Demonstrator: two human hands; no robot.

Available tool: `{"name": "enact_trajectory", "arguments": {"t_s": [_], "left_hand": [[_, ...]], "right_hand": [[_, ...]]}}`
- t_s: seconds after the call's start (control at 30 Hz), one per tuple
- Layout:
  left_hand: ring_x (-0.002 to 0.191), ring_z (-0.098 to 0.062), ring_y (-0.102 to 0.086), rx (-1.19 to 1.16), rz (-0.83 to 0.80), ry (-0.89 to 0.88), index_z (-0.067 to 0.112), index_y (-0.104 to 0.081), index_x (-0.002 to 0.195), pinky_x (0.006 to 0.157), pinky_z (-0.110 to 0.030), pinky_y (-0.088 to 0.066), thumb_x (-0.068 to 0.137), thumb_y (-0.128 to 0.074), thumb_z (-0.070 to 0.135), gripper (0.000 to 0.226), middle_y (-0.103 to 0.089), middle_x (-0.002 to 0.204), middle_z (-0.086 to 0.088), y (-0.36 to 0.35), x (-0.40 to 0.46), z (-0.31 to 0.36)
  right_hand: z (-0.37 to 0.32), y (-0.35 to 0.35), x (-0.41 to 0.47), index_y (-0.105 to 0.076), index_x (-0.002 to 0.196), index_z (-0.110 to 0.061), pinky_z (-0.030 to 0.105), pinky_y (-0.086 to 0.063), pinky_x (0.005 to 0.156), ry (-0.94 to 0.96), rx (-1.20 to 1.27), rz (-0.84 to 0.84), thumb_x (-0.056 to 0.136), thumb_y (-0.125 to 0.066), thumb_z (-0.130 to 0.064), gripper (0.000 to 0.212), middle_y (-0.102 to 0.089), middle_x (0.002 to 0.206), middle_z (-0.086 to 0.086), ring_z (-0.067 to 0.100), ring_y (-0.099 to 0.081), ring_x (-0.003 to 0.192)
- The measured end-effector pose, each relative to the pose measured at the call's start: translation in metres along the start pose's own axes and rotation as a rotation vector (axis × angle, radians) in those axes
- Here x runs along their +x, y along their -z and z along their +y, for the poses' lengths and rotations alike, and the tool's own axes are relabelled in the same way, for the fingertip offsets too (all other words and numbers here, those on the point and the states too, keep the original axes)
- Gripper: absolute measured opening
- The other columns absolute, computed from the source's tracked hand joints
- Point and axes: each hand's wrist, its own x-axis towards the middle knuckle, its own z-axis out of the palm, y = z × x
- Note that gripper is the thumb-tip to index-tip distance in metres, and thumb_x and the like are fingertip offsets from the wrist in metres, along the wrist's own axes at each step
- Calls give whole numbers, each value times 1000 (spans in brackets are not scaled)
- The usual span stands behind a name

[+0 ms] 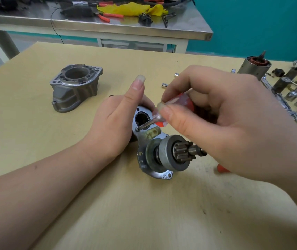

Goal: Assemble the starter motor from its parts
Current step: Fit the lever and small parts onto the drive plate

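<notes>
A starter motor sub-assembly lies on its side in the middle of the wooden table, its pinion gear pointing right and its grey mounting plate facing me. My left hand wraps around the part's left side, index finger raised. My right hand pinches a screwdriver with a clear and red handle. Its tip rests on a screw in the plate, just below a round opening. A grey cast nose housing stands alone at the left.
At the right edge lie an armature with copper windings, metal wrenches and small loose parts. Small silver sleeves sit behind my hands. A red object peeks out under my right hand. A steel bench with pliers and a yellow rag stands behind.
</notes>
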Motion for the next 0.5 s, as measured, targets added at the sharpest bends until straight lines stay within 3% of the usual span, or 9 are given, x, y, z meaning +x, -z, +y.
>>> {"name": "enact_trajectory", "arguments": {"t_s": [0.07, 0.13, 0.2, 0.27, 0.3, 0.33, 0.4, 0.5], "left_hand": [[47, 2, -52, 28, 10, -18, 39, -66, 46, 52, -7, -37, 119, -31, 41, 81, -53, 44, 17, -3, -1, 3], [46, 2, -50, 29, 2, -23, 41, -63, 44, 54, -7, -37, 119, -30, 40, 82, -49, 42, 17, -4, -1, 2], [60, -7, -60, -27, -8, -14, 35, -72, 55, 70, -28, -46, 114, -32, 53, 73, -63, 55, 8, -2, 0, 2], [78, -32, -70, -98, -17, 13, 19, -81, 73, 82, -49, -50, 106, -35, 59, 69, -75, 72, -12, 0, 0, -2], [84, -40, -71, -90, -13, 17, 13, -81, 78, 85, -53, -51, 105, -36, 60, 70, -76, 78, -20, 0, 0, -2], [86, -41, -71, -75, -7, 10, 11, -81, 80, 85, -51, -52, 105, -36, 60, 71, -76, 80, -22, 1, -1, -1], [78, -28, -70, -50, -18, 5, 12, -81, 80, 76, -40, -49, 106, -35, 60, 71, -75, 77, -18, 2, -2, 0], [69, -15, -63, -68, -2, 13, 19, -78, 72, 71, -30, -47, 107, -38, 58, 66, -69, 67, -12, 1, -1, -1]], "right_hand": [[-2, 0, 2, -67, 91, -28, 13, -36, 53, -30, -39, 9, 95, -52, -58, 33, -57, 58, -18, 6, -56, 58], [-5, -1, 2, -67, 89, -28, 17, -34, 52, -37, -116, 28, 93, -46, -65, 43, -57, 58, -16, 7, -56, 62], [-7, -6, 1, -69, 92, -29, 21, -37, 54, -4, -135, 64, 94, -46, -67, 44, -60, 61, -10, 11, -58, 63], [-3, -13, 1, -67, 98, -29, 31, -53, 65, 18, -82, 81, 93, -45, -66, 43, -68, 73, -8, 9, -64, 71], [1, -16, 1, -64, 96, -30, 36, -54, 65, 34, -112, 96, 93, -45, -65, 41, -67, 73, -10, 5, -64, 73], [3, -18, 0, -60, 91, -32, 34, -51, 58, 63, -167, 129, 96, -45, -65, 36, -61, 67, -13, 0, -59, 69], [5, -20, 1, -50, 87, -38, 28, -40, 50, 97, -234, 170, 100, -45, -63, 29, -49, 60, -16, -5, -51, 65], [9, -24, 7, -47, 91, -42, 22, -37, 53, 147, -237, 187, 103, -36, -64, 28, -49, 65, -15, 1, -51, 69]]}}
